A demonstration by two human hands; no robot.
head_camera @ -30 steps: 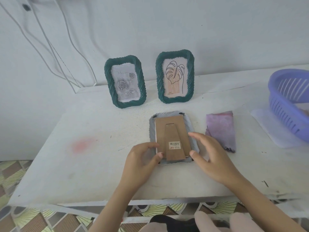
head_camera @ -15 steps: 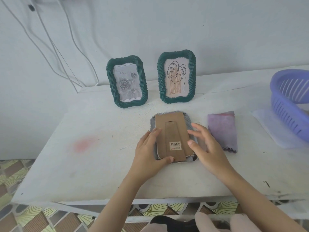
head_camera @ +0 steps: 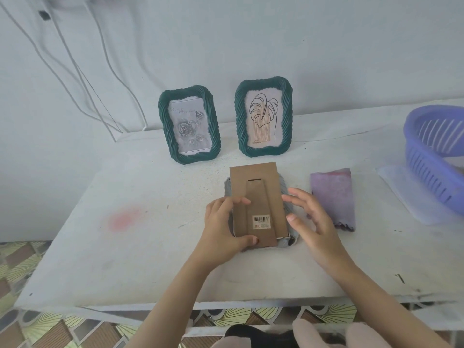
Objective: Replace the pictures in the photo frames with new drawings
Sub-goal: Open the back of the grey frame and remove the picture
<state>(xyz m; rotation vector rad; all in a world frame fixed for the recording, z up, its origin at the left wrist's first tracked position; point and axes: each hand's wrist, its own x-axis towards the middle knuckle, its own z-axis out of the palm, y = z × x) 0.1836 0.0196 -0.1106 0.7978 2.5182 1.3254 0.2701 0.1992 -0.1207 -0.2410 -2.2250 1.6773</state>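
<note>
On the worktop point(head_camera: 150, 259), two photo frames stand upright at the rear, near the wall: the rose-picture frame point(head_camera: 164, 129) on the left, the leaf-drawing frame point(head_camera: 240, 116) on the right. In front of them, a third frame point(head_camera: 283, 190) lies face down with a cardboard backing board point(head_camera: 256, 194) over it. A folded cloth point(head_camera: 331, 197) lies just right of this frame. At the far right, a basket point(head_camera: 426, 172) sits on a plastic sheet point(head_camera: 401, 192).

Seemingly a plain room in a home. Shown by a worn white table point(head_camera: 125, 259) with a pink stain point(head_camera: 124, 218) left of the fingers point(head_camera: 239, 200), loose white cables point(head_camera: 82, 73) down the bare wall point(head_camera: 276, 33) beyond them, a purple slotted plastic basket point(head_camera: 426, 156) far to their right, a folded purple cloth point(head_camera: 331, 197) just beside them, patterned floor tiles point(head_camera: 37, 330) below, and a green rose-picture frame point(head_camera: 189, 126) and green leaf-drawing frame point(head_camera: 263, 116) propped upright past them.
</note>
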